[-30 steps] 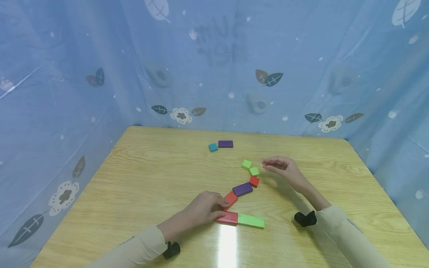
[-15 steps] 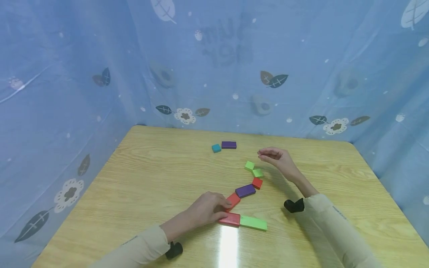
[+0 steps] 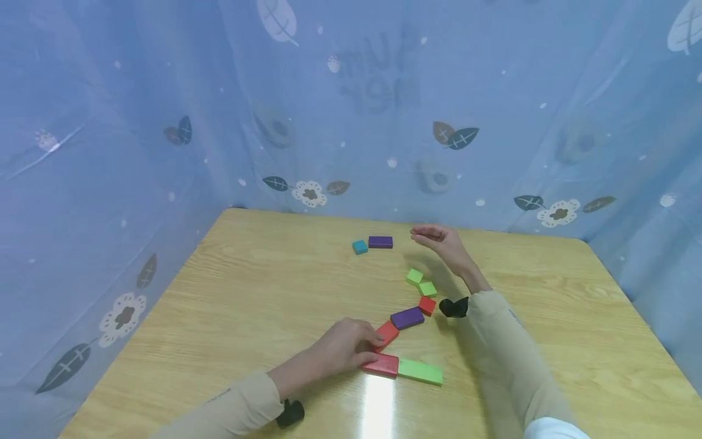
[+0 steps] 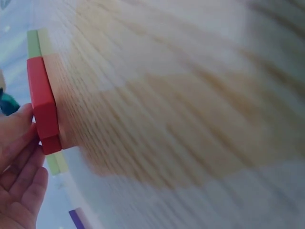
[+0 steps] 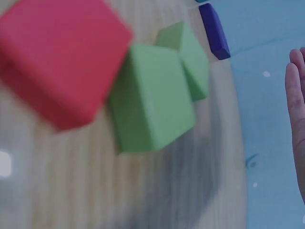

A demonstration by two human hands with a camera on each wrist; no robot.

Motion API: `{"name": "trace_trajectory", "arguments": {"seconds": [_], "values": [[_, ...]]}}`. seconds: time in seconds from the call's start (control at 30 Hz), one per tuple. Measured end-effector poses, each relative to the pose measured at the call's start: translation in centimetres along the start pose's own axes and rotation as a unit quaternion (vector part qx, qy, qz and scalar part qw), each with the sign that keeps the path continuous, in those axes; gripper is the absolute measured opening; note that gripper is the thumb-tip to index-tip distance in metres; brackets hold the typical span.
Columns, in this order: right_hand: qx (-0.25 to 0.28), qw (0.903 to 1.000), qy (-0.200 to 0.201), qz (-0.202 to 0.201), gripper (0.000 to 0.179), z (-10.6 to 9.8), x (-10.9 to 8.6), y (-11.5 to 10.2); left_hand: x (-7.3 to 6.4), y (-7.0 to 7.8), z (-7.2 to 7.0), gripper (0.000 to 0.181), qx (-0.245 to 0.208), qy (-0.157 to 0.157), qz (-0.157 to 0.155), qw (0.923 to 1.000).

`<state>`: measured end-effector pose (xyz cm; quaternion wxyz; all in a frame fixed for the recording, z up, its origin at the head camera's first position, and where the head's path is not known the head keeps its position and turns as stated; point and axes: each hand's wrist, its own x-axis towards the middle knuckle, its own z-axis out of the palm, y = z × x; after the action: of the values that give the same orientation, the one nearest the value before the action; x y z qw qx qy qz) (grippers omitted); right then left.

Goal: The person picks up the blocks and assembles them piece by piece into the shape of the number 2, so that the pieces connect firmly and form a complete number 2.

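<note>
My left hand (image 3: 344, 344) rests at two red blocks in the head view. Its thumb touches the near red block (image 3: 386, 365), and a fingertip lies on the angled red block (image 3: 389, 331). In the left wrist view the fingers (image 4: 31, 188) extend beside a red block (image 4: 42, 93). Raised above the table, my right hand (image 3: 443, 247) holds nothing, its fingers loosely bent and pointing left. The far purple block (image 3: 381, 242) lies just left of its fingertips, beside a small teal block (image 3: 359, 247).
A curving row runs from the red blocks through a purple block (image 3: 407, 318), a small red block (image 3: 427, 305) and two small green blocks (image 3: 427, 289). A long green block (image 3: 421, 371) adjoins the near red one. Blue patterned curtains (image 3: 340, 134) surround the wooden table (image 3: 263, 274).
My right hand has moved away from me and left, from beside the small green blocks toward the far purple block. My left hand stays at the red blocks. The head view has shifted slightly.
</note>
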<state>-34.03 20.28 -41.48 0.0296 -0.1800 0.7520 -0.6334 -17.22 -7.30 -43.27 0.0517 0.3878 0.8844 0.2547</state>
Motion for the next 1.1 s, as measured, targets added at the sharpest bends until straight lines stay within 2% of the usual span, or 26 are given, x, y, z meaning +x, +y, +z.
{"name": "trace_trajectory", "arguments": {"seconds": [0.2,0.43,0.67,0.87,1.1], "values": [[-0.013,0.9996,0.001,0.024,0.042,0.6,1.9,-0.1,0.0,0.2,-0.2,0.025,0.007,-0.001,-0.005,1.0000],[0.007,0.9995,0.002,0.029,0.038,1.3,3.5,0.2,0.1,0.4,-0.3,0.025,-0.008,-0.002,-0.009,0.9999],[0.019,0.9987,-0.029,0.037,0.038,2.6,4.7,0.9,0.0,0.5,-0.1,0.025,-0.021,-0.004,-0.026,0.9994],[-0.019,0.9978,-0.033,0.055,0.042,3.5,5.6,1.0,-0.1,0.6,0.3,0.024,-0.023,0.003,-0.027,0.9993],[-0.079,0.9916,-0.047,0.091,0.047,4.0,5.8,1.0,0.1,0.5,0.1,0.024,-0.020,0.002,-0.023,0.9995]]}}
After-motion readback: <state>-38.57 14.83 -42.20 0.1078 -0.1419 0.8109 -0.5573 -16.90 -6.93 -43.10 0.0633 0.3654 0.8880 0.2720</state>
